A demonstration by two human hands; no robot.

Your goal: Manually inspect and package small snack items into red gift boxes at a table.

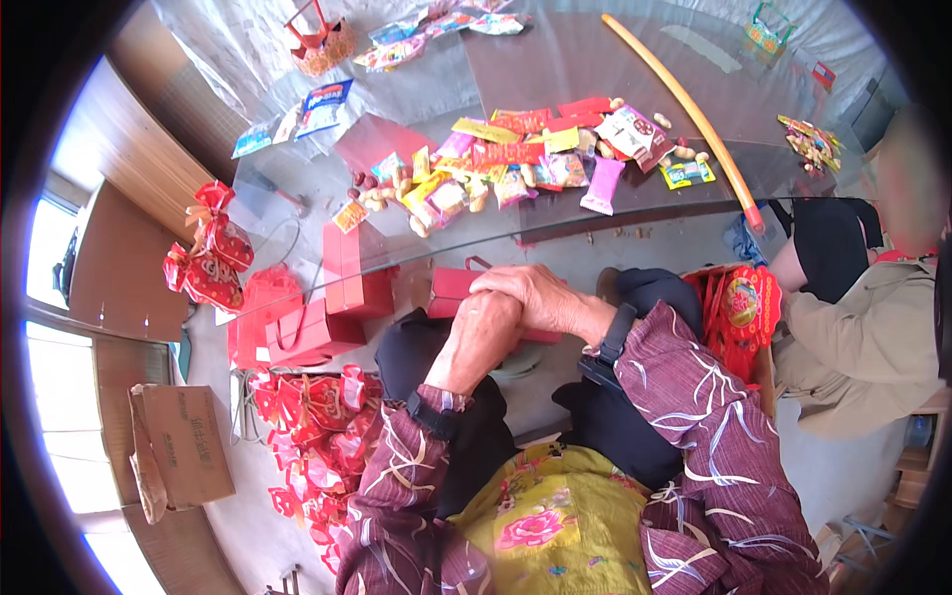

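Observation:
My left hand (483, 331) and my right hand (547, 297) are clasped over my lap, near the front edge of the glass table (543, 37). The right hand folds over the left one; the left fingers are hidden. No object shows in either hand. Just behind them is a red gift box (450, 288), partly covered. On the glass lies a heap of wrapped sweets with a red wrapper (509, 153), a pink wrapper (604, 184), a white-and-brown snack packet (632, 137) and peanuts (420, 223).
Tied red pouches (320, 431) are piled left; two more pouches (212, 253) stand at the table's left corner. A curved orange tube (692, 111) crosses the glass. Red packaging (744, 305) fills a box at right, beside a seated person (863, 342). A carton (186, 446) stands far left.

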